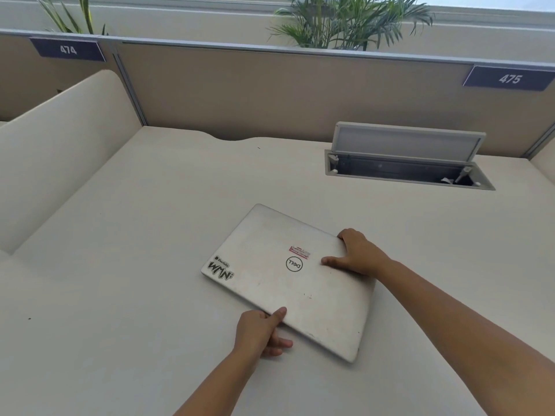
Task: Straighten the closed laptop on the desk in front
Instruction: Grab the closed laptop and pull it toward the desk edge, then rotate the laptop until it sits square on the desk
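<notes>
A closed silver laptop (285, 283) with stickers on its lid lies on the pale desk (120, 265), turned at an angle to the desk's edges. My left hand (261, 331) grips its near long edge, thumb on the lid and fingers under or beside the edge. My right hand (357, 253) holds the far right corner, thumb lying flat on the lid and fingers curled over the far edge.
An open cable hatch (405, 163) with its lid tilted up is set in the desk at the back right. Beige partitions (270, 91) marked 474 and 475 close the back, a curved side divider (60, 145) stands at the left, and plants (345, 22) rise behind.
</notes>
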The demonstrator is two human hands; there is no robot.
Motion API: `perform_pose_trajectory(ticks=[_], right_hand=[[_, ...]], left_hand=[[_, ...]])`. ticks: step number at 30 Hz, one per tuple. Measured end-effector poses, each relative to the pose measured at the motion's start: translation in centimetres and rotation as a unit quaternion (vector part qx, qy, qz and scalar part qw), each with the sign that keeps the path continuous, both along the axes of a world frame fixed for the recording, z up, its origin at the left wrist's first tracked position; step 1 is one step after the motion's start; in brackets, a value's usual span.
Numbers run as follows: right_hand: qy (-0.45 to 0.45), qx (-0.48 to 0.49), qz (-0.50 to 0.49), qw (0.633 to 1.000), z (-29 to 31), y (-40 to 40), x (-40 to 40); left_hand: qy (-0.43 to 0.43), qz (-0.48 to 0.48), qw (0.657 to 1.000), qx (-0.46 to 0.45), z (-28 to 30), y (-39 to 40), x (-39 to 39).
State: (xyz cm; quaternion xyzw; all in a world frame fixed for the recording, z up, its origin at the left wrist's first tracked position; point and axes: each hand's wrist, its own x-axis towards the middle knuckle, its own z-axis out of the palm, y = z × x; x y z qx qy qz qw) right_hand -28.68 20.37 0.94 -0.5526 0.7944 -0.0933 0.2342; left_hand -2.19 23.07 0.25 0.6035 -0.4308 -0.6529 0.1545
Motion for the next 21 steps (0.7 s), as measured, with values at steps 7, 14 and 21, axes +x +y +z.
perform_pose_trajectory(ticks=[7,14,21], right_hand=[[0.033,0.023,0.0,0.999,0.3,0.2,0.4],[0.1,-0.006,-0.023,0.995,-0.7,1.4,1.7],[0.085,-0.073,-0.044,0.993,-1.2,2.8,4.0]], left_hand=[[-0.079,-0.107,0.99,-0.051,0.1,-0.5,0.5],[-0.157,-0.218,0.956,-0.12,0.9,-2.5,1.3],[-0.346,-0.217,0.836,-0.366,1.2,-4.9,0.3]])
